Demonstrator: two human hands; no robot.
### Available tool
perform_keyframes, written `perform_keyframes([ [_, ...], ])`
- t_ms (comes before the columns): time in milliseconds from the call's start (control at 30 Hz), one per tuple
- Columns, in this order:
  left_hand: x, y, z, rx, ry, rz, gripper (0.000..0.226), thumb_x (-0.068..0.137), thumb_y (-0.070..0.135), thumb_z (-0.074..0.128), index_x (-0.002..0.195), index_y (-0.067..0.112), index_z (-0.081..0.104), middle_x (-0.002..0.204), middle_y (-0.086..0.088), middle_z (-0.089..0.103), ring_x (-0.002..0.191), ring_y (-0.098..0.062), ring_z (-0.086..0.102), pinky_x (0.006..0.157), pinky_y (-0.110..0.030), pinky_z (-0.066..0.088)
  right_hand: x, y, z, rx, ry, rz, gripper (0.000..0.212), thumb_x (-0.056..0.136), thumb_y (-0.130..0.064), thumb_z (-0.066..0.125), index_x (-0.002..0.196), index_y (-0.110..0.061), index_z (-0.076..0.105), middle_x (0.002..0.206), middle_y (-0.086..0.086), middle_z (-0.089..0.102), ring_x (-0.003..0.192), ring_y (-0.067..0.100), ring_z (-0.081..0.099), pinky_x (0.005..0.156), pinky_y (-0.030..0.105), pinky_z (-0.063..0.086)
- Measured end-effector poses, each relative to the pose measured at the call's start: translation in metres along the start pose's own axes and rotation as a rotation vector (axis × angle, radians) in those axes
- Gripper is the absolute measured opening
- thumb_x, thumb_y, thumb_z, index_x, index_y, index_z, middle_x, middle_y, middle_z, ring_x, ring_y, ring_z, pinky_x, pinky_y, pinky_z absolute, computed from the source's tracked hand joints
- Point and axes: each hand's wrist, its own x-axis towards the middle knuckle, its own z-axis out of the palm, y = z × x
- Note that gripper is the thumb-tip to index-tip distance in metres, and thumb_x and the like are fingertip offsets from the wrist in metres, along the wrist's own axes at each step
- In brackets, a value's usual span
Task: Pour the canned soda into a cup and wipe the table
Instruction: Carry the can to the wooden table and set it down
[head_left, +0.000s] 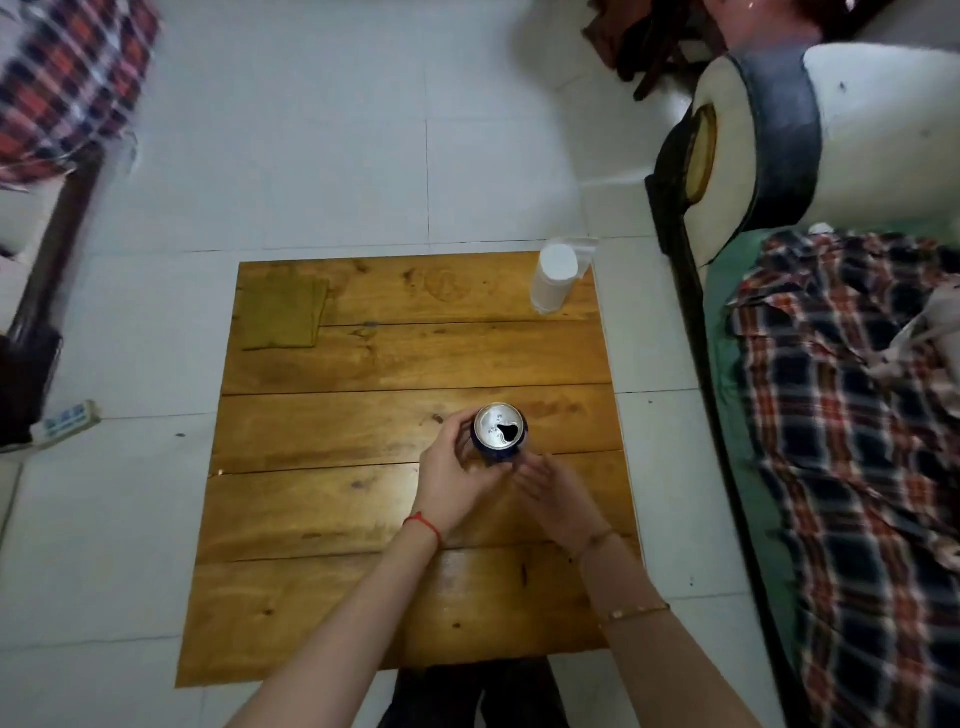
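Your left hand (460, 465) grips the opened can (500, 432) at centre frame; your right hand (553, 493) hangs relaxed beside it. Tilt carelessly toward the upper-right cup (553, 280), and soda may splash the table (322, 519).

On the wooden table (415, 358) stand 1 opened soda can (500, 431) near 6 o'clock of centre, 1 white plastic cup (553, 280) at 1 o'clock, and 1 folded olive cloth (283, 314) at 11 o'clock. 2 hands, left hand (457, 475) and right hand (558, 499), meet at the can. 2 plaid fabrics (852, 415) flank the floor.
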Motion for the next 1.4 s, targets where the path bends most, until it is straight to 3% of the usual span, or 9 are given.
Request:
perform_keyframes([
  [100, 0.019, -0.025, 0.013, 0.029, 0.002, -0.021, 0.069, 0.065, 0.007, 0.087, 0.124, 0.022, 0.056, 0.119, 0.014, 0.066, 0.114, 0.002, 0.06, 0.101, -0.031, 0.05, 0.038, 0.002, -0.012, -0.018, 0.056, 0.028, 0.037, 0.105, -0.021, 0.034, 0.122, 0.005, 0.056, 0.099, 0.013, 0.064, 0.093, 0.024, 0.06, 0.094, 0.037, 0.047],
  [300, 0.047, -0.068, 0.031, 0.052, 0.06, -0.032, 0.068, 0.065, 0.005, 0.086, 0.123, 0.021, 0.056, 0.117, 0.014, 0.066, 0.11, 0.003, 0.061, 0.099, -0.031, 0.052, 0.093, 0.01, -0.023, -0.001, 0.064, 0.053, 0.041, 0.105, -0.02, 0.031, 0.129, 0.007, 0.051, 0.107, 0.014, 0.064, 0.095, 0.025, 0.061, 0.107, 0.041, 0.04],
  [500, 0.057, -0.092, 0.045, 0.09, 0.087, -0.039, 0.069, 0.064, 0.011, 0.088, 0.124, 0.021, 0.056, 0.116, 0.018, 0.064, 0.11, 0.009, 0.058, 0.094, -0.012, 0.046, 0.124, 0.018, -0.032, -0.089, 0.115, 0.003, 0.038, 0.105, -0.017, 0.032, 0.126, 0.006, 0.053, 0.097, 0.009, 0.066, 0.088, 0.02, 0.061, 0.097, 0.038, 0.044],
  [733, 0.058, -0.106, 0.057, 0.113, 0.112, -0.052, 0.071, 0.065, 0.013, 0.088, 0.126, 0.024, 0.055, 0.119, 0.018, 0.063, 0.112, 0.002, 0.059, 0.098, -0.028, 0.05, 0.135, 0.022, -0.035, -0.129, 0.185, -0.047, 0.038, 0.105, -0.015, 0.031, 0.126, 0.007, 0.054, 0.127, 0.022, 0.059, 0.11, 0.03, 0.058, 0.092, 0.033, 0.047],
  [800, 0.059, -0.107, 0.058, 0.12, 0.11, -0.057, 0.071, 0.065, 0.013, 0.088, 0.126, 0.025, 0.054, 0.119, 0.018, 0.063, 0.112, 0.002, 0.058, 0.099, -0.029, 0.05, 0.135, 0.023, -0.036, -0.127, 0.187, -0.044, 0.037, 0.105, -0.015, 0.032, 0.127, 0.007, 0.053, 0.126, 0.022, 0.06, 0.107, 0.027, 0.058, 0.087, 0.03, 0.049],
  [967, 0.06, -0.109, 0.059, 0.132, 0.092, -0.054, 0.071, 0.065, 0.011, 0.087, 0.125, 0.028, 0.054, 0.119, 0.019, 0.063, 0.113, 0.004, 0.057, 0.099, -0.025, 0.049, 0.139, 0.026, -0.041, -0.124, 0.177, -0.022, 0.038, 0.104, -0.016, 0.033, 0.129, 0.005, 0.053, 0.114, 0.016, 0.063, 0.098, 0.023, 0.061, 0.1, 0.037, 0.046],
  [1167, 0.058, -0.112, 0.059, 0.173, 0.063, -0.03, 0.07, 0.067, 0.01, 0.085, 0.124, 0.033, 0.051, 0.119, 0.022, 0.061, 0.113, 0.005, 0.056, 0.098, -0.021, 0.048, 0.139, 0.029, -0.045, -0.139, 0.161, -0.018, 0.034, 0.105, -0.018, 0.033, 0.121, 0.0, 0.057, 0.11, 0.014, 0.063, 0.093, 0.02, 0.062, 0.09, 0.033, 0.05],
  [1267, 0.055, -0.111, 0.057, 0.206, 0.042, -0.023, 0.071, 0.069, 0.013, 0.084, 0.124, 0.039, 0.048, 0.117, 0.031, 0.056, 0.114, 0.007, 0.055, 0.096, -0.016, 0.046, 0.134, 0.027, -0.044, -0.191, 0.142, -0.027, 0.03, 0.104, -0.016, 0.034, 0.117, -0.003, 0.058, 0.107, 0.011, 0.064, 0.088, 0.017, 0.062, 0.083, 0.029, 0.05],
  [1400, 0.05, -0.114, 0.048, 0.28, 0.009, -0.05, 0.082, 0.072, 0.024, 0.084, 0.141, 0.03, 0.041, 0.138, 0.016, 0.052, 0.126, -0.003, 0.049, 0.106, -0.022, 0.04, 0.127, 0.028, -0.048, -0.484, 0.141, -0.107, 0.031, 0.103, -0.022, 0.038, 0.123, -0.01, 0.059, 0.121, 0.008, 0.064, 0.107, 0.021, 0.059, 0.095, 0.035, 0.047],
])
